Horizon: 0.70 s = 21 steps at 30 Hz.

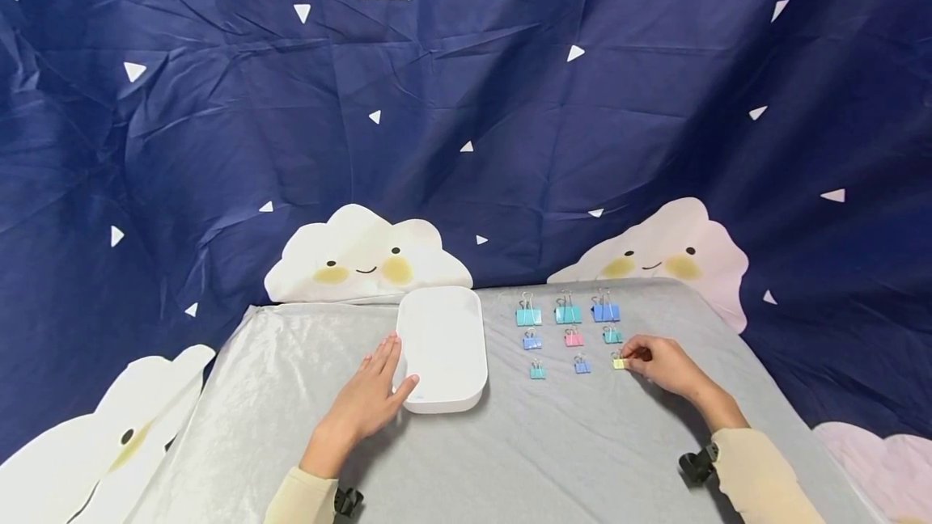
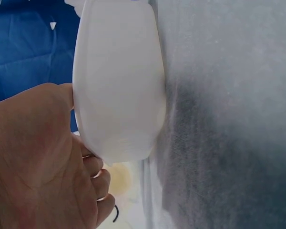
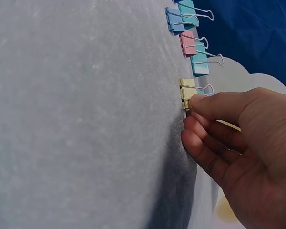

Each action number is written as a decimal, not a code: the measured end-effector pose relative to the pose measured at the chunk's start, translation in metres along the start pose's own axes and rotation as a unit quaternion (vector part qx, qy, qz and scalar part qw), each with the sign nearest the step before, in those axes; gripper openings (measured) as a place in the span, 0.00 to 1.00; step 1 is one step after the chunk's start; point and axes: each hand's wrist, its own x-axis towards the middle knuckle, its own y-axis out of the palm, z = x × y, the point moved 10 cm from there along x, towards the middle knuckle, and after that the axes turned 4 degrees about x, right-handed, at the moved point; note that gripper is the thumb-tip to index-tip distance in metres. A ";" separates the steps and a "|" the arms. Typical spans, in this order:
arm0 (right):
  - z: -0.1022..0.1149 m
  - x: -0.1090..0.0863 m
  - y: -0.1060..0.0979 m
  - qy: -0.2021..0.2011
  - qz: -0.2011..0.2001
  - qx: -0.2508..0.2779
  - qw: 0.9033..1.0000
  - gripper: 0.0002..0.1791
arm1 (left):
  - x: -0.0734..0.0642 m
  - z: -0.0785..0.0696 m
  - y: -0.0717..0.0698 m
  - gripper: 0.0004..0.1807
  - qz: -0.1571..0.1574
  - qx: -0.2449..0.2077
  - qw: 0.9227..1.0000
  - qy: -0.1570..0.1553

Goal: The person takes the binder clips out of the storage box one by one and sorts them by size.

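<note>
A white rounded box (image 1: 442, 407) stands on the grey cloth, left of the binder clips. My left hand (image 1: 370, 393) lies along its left side with the fingers extended, the thumb at the near-left rim. In the left wrist view, the fingertips meet the edge of the box (image 2: 119, 81). At the near right of the clip rows, my right hand (image 1: 664, 364) pinches a small yellow binder clip (image 1: 618, 363) between thumb and fingers. The right wrist view has the thumb on the end of the yellow clip (image 3: 187, 90), its wire handles up.
Left of the yellow clip are a small blue clip (image 1: 582, 365) and a small teal clip (image 1: 537, 370). The middle row has blue, pink (image 1: 574, 338) and green clips; larger teal and blue (image 1: 606, 313) ones stand behind. A dark blue curtain (image 1: 466, 87) hangs beyond the table.
</note>
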 end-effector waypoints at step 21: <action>0.004 -0.005 -0.018 -0.018 -0.038 -0.004 0.999 0.02 | 0.004 0.014 -0.018 0.36 -0.074 -0.001 0.997 -0.035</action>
